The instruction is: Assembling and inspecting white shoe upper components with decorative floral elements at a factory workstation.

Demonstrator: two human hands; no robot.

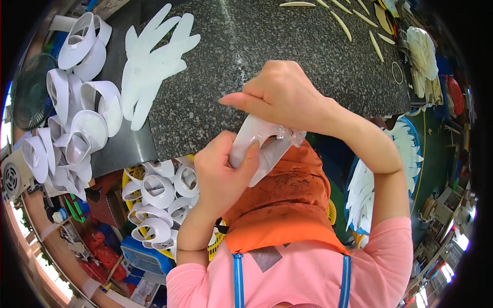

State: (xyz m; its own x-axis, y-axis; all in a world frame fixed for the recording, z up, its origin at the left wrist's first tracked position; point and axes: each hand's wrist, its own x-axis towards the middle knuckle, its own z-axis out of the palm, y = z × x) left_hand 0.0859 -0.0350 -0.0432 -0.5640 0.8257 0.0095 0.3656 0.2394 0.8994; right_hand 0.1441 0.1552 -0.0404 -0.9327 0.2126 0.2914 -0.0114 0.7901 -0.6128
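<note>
In front of my orange apron, a white glossy curved piece is between my hands, with crinkled clear film bunched at its right side. My left hand pinches the piece, thumb on top. Closed in a fist, my right hand is over the upper end at the film, its thumb stretched out leftward; its fingertips are hidden beneath. Flat white elongated pieces lie overlapped on the speckled dark stone tabletop, left of my hands.
White curled, loop-shaped pieces are heaped at the table's left edge. More loops fill a yellow basket below. On my right, a blue round container holds white flat pieces. Thin cream strips lie at the far right of the tabletop.
</note>
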